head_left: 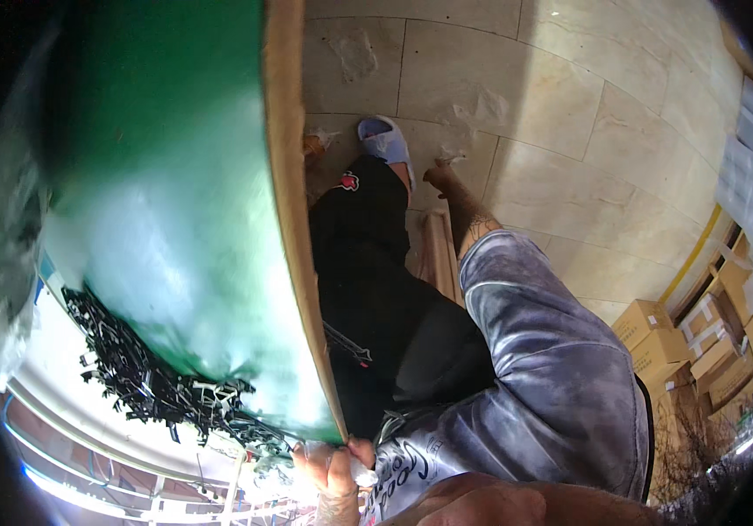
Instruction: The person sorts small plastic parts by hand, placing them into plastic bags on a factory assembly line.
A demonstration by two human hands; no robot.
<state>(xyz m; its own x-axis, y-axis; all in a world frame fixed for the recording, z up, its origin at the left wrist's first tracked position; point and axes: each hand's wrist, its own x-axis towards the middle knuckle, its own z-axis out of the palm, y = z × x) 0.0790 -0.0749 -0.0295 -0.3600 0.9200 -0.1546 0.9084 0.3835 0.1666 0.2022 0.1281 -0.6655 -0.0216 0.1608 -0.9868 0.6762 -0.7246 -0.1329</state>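
Head view showed the left hand (pixel 334 473) clamped on the near corner of the green table (pixel 174 219); the right hand (pixel 439 178) hung apart, fingers loose, above the floor; black clips (pixel 144 381) lay heaped left; brown cartons (pixel 696 342) stacked far right.

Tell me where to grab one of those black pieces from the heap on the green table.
Take a stray piece at the fringe of the black heap, at the end nearest the left hand by the table's wooden edge. Come from above and pinch across its narrow width: the pieces look thin and tangled mid-heap, while fringe ones lie looser on the green top.
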